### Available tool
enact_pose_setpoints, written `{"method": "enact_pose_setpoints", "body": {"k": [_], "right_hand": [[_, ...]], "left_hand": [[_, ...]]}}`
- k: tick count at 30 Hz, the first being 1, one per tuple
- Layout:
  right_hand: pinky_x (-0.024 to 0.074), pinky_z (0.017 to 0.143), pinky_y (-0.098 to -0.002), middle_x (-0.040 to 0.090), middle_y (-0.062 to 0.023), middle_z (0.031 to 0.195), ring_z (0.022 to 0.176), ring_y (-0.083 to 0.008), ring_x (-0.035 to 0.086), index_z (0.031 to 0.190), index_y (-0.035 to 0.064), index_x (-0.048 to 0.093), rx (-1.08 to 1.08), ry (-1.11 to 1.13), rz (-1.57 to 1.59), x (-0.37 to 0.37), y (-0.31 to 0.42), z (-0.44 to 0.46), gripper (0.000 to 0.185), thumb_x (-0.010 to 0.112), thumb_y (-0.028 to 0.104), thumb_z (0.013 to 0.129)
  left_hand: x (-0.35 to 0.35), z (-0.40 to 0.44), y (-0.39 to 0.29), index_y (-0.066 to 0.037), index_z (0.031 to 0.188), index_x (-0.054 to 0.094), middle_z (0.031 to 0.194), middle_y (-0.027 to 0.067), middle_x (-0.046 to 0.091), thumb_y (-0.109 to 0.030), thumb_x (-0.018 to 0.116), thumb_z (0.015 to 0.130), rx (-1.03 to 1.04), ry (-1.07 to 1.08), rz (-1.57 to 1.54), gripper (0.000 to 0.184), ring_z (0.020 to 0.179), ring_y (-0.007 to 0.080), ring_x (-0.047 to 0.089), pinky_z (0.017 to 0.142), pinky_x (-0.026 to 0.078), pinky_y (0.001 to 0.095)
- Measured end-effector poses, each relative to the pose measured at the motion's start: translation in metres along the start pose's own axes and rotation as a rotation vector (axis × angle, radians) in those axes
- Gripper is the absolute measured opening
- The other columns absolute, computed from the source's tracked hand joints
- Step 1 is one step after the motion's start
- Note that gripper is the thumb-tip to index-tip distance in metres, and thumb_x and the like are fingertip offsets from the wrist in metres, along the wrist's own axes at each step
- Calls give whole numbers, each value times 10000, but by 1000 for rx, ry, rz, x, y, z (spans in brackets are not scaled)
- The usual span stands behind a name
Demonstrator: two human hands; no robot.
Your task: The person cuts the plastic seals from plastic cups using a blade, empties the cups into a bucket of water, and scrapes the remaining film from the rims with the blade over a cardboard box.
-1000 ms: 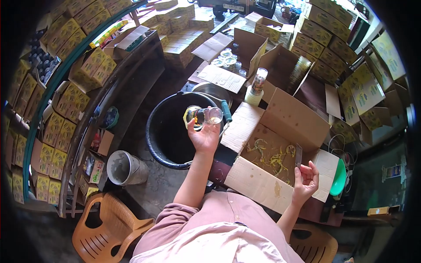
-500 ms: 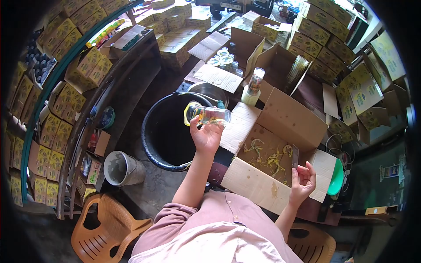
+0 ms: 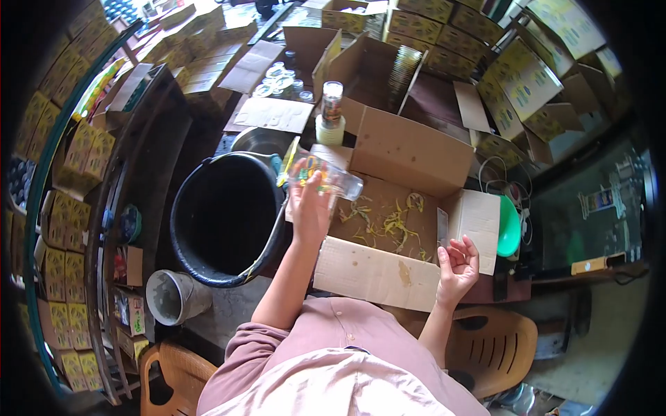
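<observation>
My left hand point(image 3: 310, 208) grips a clear plastic cup point(image 3: 336, 179) with a coloured print, tilted on its side between the black bucket and the open carton. Its yellowish rim end points left; whether more than one cup is nested there I cannot tell. My right hand point(image 3: 458, 269) is at the carton's near right corner, with thumb and forefinger pinched on a thin greyish strip point(image 3: 442, 226) that stands up over the carton. Inside the open cardboard carton point(image 3: 378, 274) lie tangled yellow strands point(image 3: 395, 225).
A large black bucket point(image 3: 182, 239) stands left of the carton, with a grey pail point(image 3: 164, 298) below it. Behind the carton, a printed cup point(image 3: 332, 100) tops a stack of pale cups point(image 3: 330, 132). A green bowl point(image 3: 508, 225) sits at the right. Orange chairs point(image 3: 489, 347) are nearby.
My view has swung to the right, so the surroundings sit farther left. My left hand has turned the cup, its base now pointing down and right. The right hand still pinches the strip.
</observation>
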State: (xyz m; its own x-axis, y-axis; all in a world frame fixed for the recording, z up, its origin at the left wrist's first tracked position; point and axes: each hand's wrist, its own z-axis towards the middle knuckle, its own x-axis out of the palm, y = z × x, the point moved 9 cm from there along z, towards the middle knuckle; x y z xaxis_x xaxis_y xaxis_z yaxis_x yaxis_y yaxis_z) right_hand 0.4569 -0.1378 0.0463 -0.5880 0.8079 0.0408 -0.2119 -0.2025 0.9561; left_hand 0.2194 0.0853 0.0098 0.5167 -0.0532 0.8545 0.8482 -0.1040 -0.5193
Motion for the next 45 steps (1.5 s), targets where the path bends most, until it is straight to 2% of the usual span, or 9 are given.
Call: {"method": "enact_pose_setpoints", "body": {"k": [4, 6, 8, 12, 15, 18, 20, 30, 45], "right_hand": [[489, 731, -218, 579, -81, 923, 778, -101, 566, 1116, -9, 499, 12, -82, -26, -24, 3, -5, 448, 646, -113, 705], [489, 727, -217, 577, -80, 920, 779, -101, 565, 1116, -10, 496, 17, -115, -36, -37, 4, -9, 448, 645, -112, 706], [488, 723, -216, 577, -78, 920, 778, -100, 564, 1114, -11, 498, 32, -129, -33, -45, 4, -14, 445, 645, -112, 706], [487, 722, -215, 577, -74, 919, 776, -99, 561, 1111, -13, 503, 18, -161, -32, -54, 9, -19, 441, 645, -113, 705], [483, 721, -213, 578, -70, 911, 781, -100, 560, 1110, -12, 506, 60, -181, -59, -54, 8, -26, 433, 639, -114, 710], [483, 729, -215, 581, -72, 909, 791, -104, 565, 1107, -17, 503, 28, -173, 0, -46, 9, -17, 425, 641, -108, 715], [485, 734, -215, 583, -74, 914, 797, -106, 568, 1109, -19, 499, 79, -171, 45, -44, 6, -21, 428, 642, -107, 715], [491, 740, -222, 581, -102, 970, 793, -108, 579, 1097, -25, 510, 72, -33, 7, -26, 3, 19, 395, 635, -97, 729], [504, 596, -209, 301, 44, 694, 683, -98, 607, 746, 113, 277, 246, 775, -26, 76, -6, 55, 534, 759, -65, 599]], "left_hand": [[35, -27, 90, -33, 1133, 435, 1063, 130, 537, -206, 561, 840, -624, 178, -408, 363, 1016, 233, 527, 921, 447, 399], [16, -61, 152, -3, 1080, 486, 1040, 163, 553, -251, 534, 852, -1155, -145, -952, 341, 996, 271, 543, 871, 487, 392], [-53, -73, 211, -11, 982, 557, 977, 194, 574, -344, 507, 875, -992, -487, -767, 353, 924, 306, 580, 811, 526, 397], [58, -107, 169, 41, 1016, 514, 979, 212, 574, -383, 502, 876, -1287, -151, -1025, 447, 898, 312, 587, 814, 526, 369], [-40, -71, 226, 46, 968, 538, 940, 198, 586, -282, 544, 852, -1037, -763, -835, 347, 888, 297, 602, 815, 527, 361], [3, -65, 204, 26, 1029, 510, 965, 180, 590, -313, 548, 848, -1074, -115, -875, 386, 904, 273, 600, 815, 527, 361], [-57, -63, 234, 6, 1030, 524, 974, 167, 593, -350, 567, 839, -1058, -511, -725, 406, 910, 266, 598, 817, 527, 359], [-12, -42, 163, -84, 1133, 465, 1027, 59, 530, -389, 537, 856, -710, 394, 607, 419, 917, 142, 523, 772, 444, 330], [34, -67, 129, -10, 1055, 491, 850, 110, 612, -355, 506, 879, -1182, 869, 750, 387, 707, 167, 650, 471, 497, 245]]}}
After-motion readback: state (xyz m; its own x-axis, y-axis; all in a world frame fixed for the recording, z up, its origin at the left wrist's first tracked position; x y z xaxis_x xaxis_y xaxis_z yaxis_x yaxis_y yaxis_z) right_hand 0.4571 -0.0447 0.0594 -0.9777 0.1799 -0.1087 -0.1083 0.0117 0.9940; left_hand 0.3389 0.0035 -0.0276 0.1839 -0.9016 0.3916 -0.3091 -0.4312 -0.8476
